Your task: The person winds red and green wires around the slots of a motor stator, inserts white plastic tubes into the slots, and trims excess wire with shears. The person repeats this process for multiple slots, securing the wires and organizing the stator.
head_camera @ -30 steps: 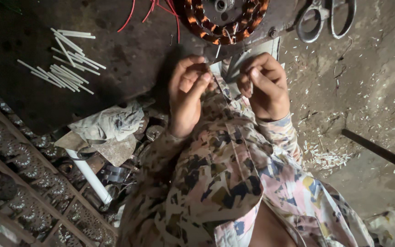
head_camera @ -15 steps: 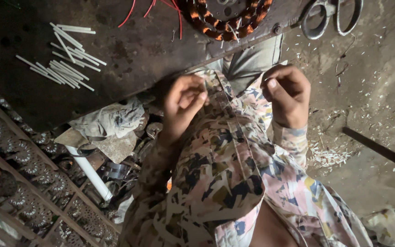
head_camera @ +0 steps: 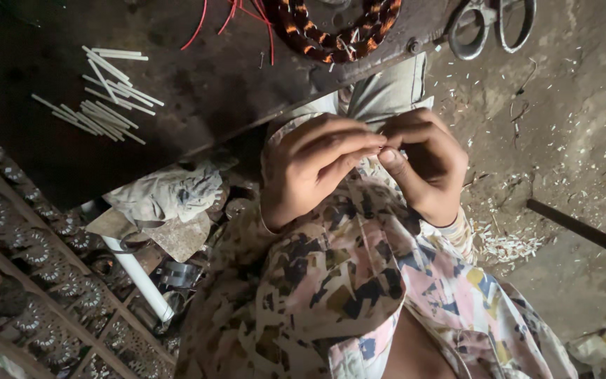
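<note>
My left hand (head_camera: 313,168) and right hand (head_camera: 426,165) meet in front of my chest, fingertips pressed together over something too small to make out; I cannot tell what it is, only that both hands are pinched narrow around that one spot. My patterned sleeves (head_camera: 331,281) fill the near middle of the view. Beyond my hands lies a dark workbench (head_camera: 198,91), with a bundle of thin white sticks (head_camera: 99,95) scattered on its left part. At the far edge sits a wound copper coil (head_camera: 338,28) with red wires (head_camera: 229,17) trailing off it. Scissors (head_camera: 489,24) lie far right on the dusty floor. To the left, below the bench, a crumpled rag (head_camera: 166,193) rests above a white tube (head_camera: 138,277).
</note>
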